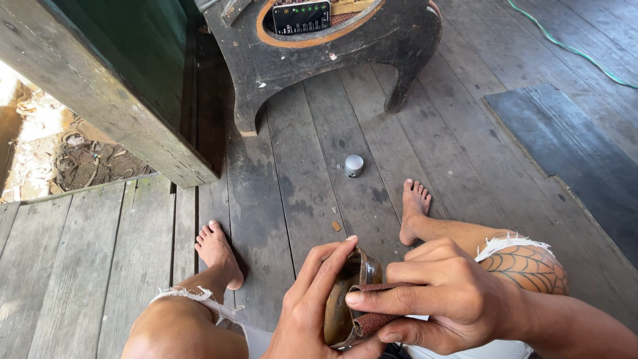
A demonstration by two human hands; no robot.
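Two hands, left (312, 306) and right (442, 299); one brown shell piece (345, 299); one strip of sandpaper (372, 322); two bare feet; one small silver cap (354, 165), centre; one dark stool (319, 60), top; one phone (301, 16); one green cord (565, 46), upper right.

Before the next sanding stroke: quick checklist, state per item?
1. Left hand grips the brown shell-like bowl, fingers round its rim: ok.
2. Right hand pinches the folded reddish-brown abrasive strip against the bowl's edge: ok.
3. Strip contact with the surface under the thumb: cannot tell, hidden by the fingers.
4. Bowl cracks or thin spots: cannot tell, glare on the inside.
5. Small silver-capped jar upright on the plank floor, apart from both feet: ok.
6. Phone lying on the dark wooden stool, away from the work: ok.
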